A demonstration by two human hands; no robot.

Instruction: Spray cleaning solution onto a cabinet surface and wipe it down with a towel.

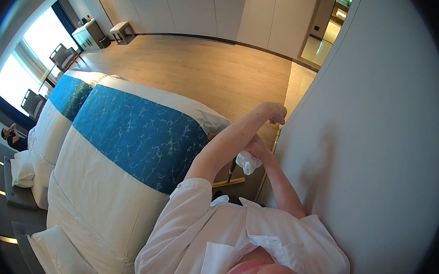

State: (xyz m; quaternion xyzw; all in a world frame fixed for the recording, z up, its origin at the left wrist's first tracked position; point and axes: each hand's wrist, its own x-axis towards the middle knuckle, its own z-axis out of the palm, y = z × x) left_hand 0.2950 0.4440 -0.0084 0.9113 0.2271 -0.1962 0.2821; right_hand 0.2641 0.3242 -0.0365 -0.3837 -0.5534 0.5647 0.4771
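Observation:
My left arm reaches up and across to the right, and my left hand (274, 113) is bent at the wrist near the wall, its fingers curled and partly hidden. Under that forearm is my right hand (256, 147), partly covered by it. A crumpled white plastic bag (248, 162) hangs at my right hand. Just left of the bag, the dark handle of a floor tool with a yellow bar-shaped head (229, 182) rises behind my left forearm; whether a hand touches the handle cannot be seen.
On the left stands a bed with a blue runner (139, 131), a second bed (45, 140) beyond it. A pale wall (367, 147) runs close on my right. Chairs (61, 56) stand by the windows. Another person (16, 140) is at the far left. A stool (120, 31) stands by the far wall.

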